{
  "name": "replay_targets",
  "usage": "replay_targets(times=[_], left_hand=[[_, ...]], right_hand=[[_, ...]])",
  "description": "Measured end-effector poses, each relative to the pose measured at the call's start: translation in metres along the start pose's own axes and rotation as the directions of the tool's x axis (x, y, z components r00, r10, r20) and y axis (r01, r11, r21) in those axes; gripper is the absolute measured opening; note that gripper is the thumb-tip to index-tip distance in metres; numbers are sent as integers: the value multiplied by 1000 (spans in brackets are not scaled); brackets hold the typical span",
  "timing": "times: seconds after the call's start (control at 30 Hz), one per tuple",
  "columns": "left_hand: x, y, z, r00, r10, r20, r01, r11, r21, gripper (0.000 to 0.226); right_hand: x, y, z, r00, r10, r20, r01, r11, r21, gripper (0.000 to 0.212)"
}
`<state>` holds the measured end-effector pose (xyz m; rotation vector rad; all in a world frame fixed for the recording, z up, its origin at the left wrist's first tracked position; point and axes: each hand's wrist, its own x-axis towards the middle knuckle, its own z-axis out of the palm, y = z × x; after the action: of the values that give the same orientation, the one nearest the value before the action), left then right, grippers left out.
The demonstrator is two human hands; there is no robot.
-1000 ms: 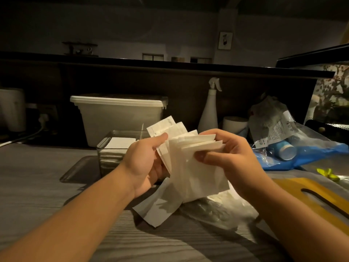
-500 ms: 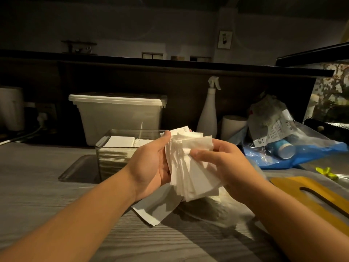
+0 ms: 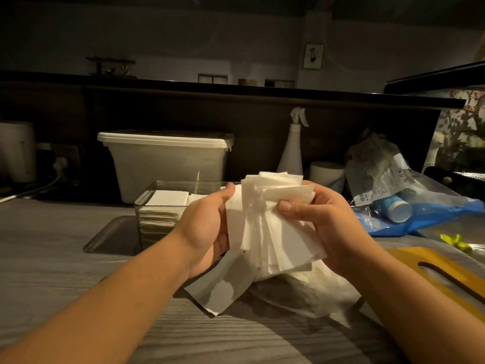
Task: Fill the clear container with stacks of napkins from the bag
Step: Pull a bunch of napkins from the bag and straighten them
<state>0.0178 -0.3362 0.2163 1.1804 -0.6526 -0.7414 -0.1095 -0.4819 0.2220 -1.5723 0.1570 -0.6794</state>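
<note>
Napkin stack [image 3: 273, 227]: fanned, uneven, above the bag [image 3: 301, 290], near-right of clear container [image 3: 162, 206]; left hand [image 3: 207, 227], right hand [image 3: 333, 222] both grasp it; risk: loose edges snagging container rim, sheets slipping.

Two hands are in view, the left hand [image 3: 207, 227] and the right hand [image 3: 328, 222], with one fanned bundle of napkins [image 3: 275, 219] between them, its sheets too overlapped to count. There is one clear container [image 3: 143, 227], and two napkin stacks [image 3: 168, 198] show at its top. One loose sheet [image 3: 223, 287] and one clear bag [image 3: 301, 292] lie on the counter. Behind stand one white lidded bin [image 3: 168, 164], one spray bottle [image 3: 292, 153] and one paper roll [image 3: 326, 172]. To the right are one blue-and-white cylinder [image 3: 393, 208] and one yellow board [image 3: 446, 274]. One framed picture [image 3: 313, 55] hangs on the wall.
</note>
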Motion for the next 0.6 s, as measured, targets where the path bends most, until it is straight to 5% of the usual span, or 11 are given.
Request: replay_targets(times=[0.33, 0.47, 0.53, 0.6], left_hand=[[-7, 1, 6, 950, -56, 306, 44, 998, 45, 62], [-1, 3, 1, 974, 13, 226, -56, 982, 183, 43], [2, 1, -3, 985, 77, 152, -136, 891, 433, 27], [4, -5, -9, 985, 93, 146, -172, 631, 756, 37]], right_hand=[[1, 13, 6, 994, 92, -60, -95, 994, -54, 25], [3, 8, 0, 988, 43, -147, -41, 999, 17, 25], [5, 7, -6, 979, 58, -197, -52, 998, 37, 26], [7, 7, -10, 973, 80, -215, -77, 997, 24, 27]])
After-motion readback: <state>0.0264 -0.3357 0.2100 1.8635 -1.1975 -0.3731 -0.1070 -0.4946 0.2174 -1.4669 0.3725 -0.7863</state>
